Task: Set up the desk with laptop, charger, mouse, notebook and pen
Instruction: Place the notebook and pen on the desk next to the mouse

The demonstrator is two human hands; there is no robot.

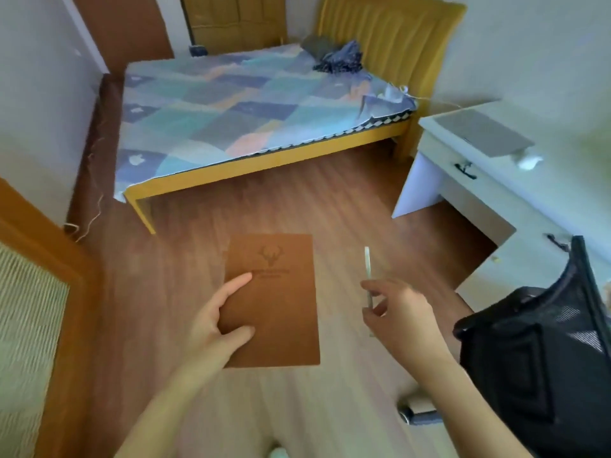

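My left hand (216, 320) grips a brown notebook (277, 302) with a deer-head emblem by its left edge and holds it flat above the wooden floor. My right hand (395, 310) pinches a thin pale pen (368, 264) that points up and away from me. At the right stands the white desk (489, 206), and a closed grey laptop (481, 132) lies on its far end. A white mouse (529, 161) sits at the desk's front edge beside the laptop. No charger shows clearly.
A black mesh office chair (542, 342) stands at the lower right in front of the desk. A yellow-framed bed (251, 104) with a patchwork cover fills the far middle. A wooden door frame (49, 259) is at the left. Wooden floor (297, 193) lies between.
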